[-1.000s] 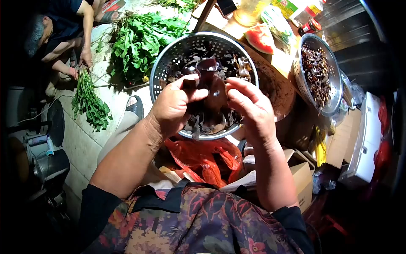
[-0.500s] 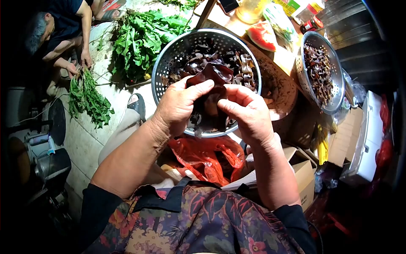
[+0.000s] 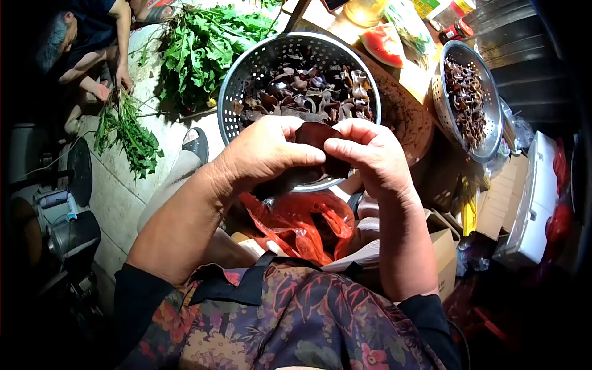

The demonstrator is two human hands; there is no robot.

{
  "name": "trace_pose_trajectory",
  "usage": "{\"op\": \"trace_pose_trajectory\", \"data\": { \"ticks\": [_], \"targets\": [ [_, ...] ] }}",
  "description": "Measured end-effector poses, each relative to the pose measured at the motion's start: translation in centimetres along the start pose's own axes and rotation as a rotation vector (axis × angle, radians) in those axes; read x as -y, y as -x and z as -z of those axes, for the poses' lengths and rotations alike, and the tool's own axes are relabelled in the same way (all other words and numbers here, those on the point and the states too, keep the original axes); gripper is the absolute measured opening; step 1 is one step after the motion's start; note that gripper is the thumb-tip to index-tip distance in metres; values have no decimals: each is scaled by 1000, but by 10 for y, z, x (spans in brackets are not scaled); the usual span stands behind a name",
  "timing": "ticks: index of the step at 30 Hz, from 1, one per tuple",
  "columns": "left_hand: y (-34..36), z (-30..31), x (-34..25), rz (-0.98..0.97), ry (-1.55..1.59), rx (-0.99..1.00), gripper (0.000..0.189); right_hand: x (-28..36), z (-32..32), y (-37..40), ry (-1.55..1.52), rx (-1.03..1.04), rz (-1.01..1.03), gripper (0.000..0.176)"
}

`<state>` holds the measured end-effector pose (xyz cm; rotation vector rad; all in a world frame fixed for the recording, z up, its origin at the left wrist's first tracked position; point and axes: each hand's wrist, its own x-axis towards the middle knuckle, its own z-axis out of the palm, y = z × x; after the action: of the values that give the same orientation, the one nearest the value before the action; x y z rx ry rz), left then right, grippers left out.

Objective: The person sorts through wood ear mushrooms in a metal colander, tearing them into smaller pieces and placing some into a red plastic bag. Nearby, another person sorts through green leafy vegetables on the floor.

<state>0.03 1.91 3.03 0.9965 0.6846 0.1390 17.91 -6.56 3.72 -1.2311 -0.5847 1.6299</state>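
Between my two hands is a dark, glossy piece of wood ear mushroom (image 3: 316, 137). My left hand (image 3: 268, 151) pinches it with the thumb laid across its face. On its other side my right hand (image 3: 370, 151) grips the edge between thumb and fingers. Both hands are over the near rim of a metal colander (image 3: 229, 80), which holds many dark wood ear pieces (image 3: 296, 86). A red plastic bag (image 3: 296, 225) lies below my hands, close to my lap.
A second colander (image 3: 493, 117) with dark, curled pieces stands at right. Behind are a watermelon slice (image 3: 382, 46) and a jar (image 3: 456, 31). Leafy greens (image 3: 203, 55) lie at upper left, where another person's hand (image 3: 123, 77) holds a bunch (image 3: 135, 139). A white foam box (image 3: 533, 197) is at far right.
My hands have moved slightly down, with the wood ear turned and folded smaller between them. More of the pieces in the colander now show. The view has shifted a little.
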Motion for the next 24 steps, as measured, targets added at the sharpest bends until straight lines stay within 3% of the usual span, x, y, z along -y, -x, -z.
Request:
{"op": "trace_pose_trajectory", "data": {
  "ticks": [3, 6, 11, 15, 19, 22, 24],
  "targets": [
    [0, 2, 2, 3, 89, -48, 18, 1, 0, 0, 20, 6, 2, 13],
    [-1, 3, 2, -13, -157, -10, 19, -2, 1, -2, 147, 23, -3, 12],
    [2, 2, 2, -1, -271, -46, 18, -5, 2, -4, 288, 35, 17, 11],
    [5, -5, 0, -93, -115, -115, 15, 0, -4, -1, 116, 87, 21, 11],
    [10, -8, -3, -25, 4, -114, 13, -6, -9, -1, 106, 66, 35, 11],
    [19, -7, -9, 122, 289, -6, 16, -4, -14, 1, 45, 92, 68, 10],
    [17, -8, -7, 86, 293, -22, 16, -6, -12, 0, 56, 73, 107, 11]
  ]
}}
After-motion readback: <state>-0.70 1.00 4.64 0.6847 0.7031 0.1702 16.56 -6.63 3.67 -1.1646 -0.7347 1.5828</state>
